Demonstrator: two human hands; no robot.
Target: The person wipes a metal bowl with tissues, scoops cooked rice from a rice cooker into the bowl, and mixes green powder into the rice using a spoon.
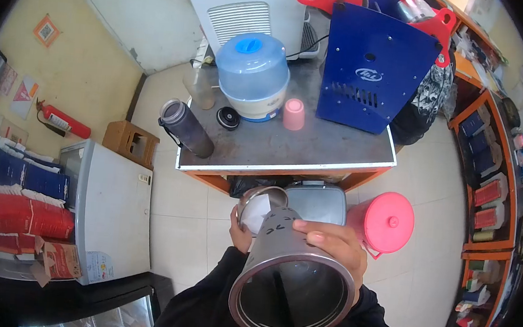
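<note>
A person in black sleeves stood before a low table (336, 150), holding a tall grey metal cup (313, 290) up close, its wide round mouth turned toward the wearer's head. The right hand (337, 249) gripped the cup, fingers wrapped over its upper side. A thin black rod (285, 310) stuck out of the mouth; I could not tell what it was.

Farther out, the left hand (241, 229) curled around the side of a shiny metal bowl (277, 197) with something white, like folded paper (256, 213), in it. That hand seemed closed on the bowl, though the cup hid part of the view. Whether cup and bowl touched, I could not tell.

On the table beyond stood a dark bottle (185, 130), a round black lid (228, 118) and a pink cup (293, 115). A pink lidded bucket (390, 223) stood to the right.

The step in hand appeared to be handling the two vessels together, perhaps checking the cup's inside. The next move, I judged, called for a firm right grip and a level bowl.
</note>
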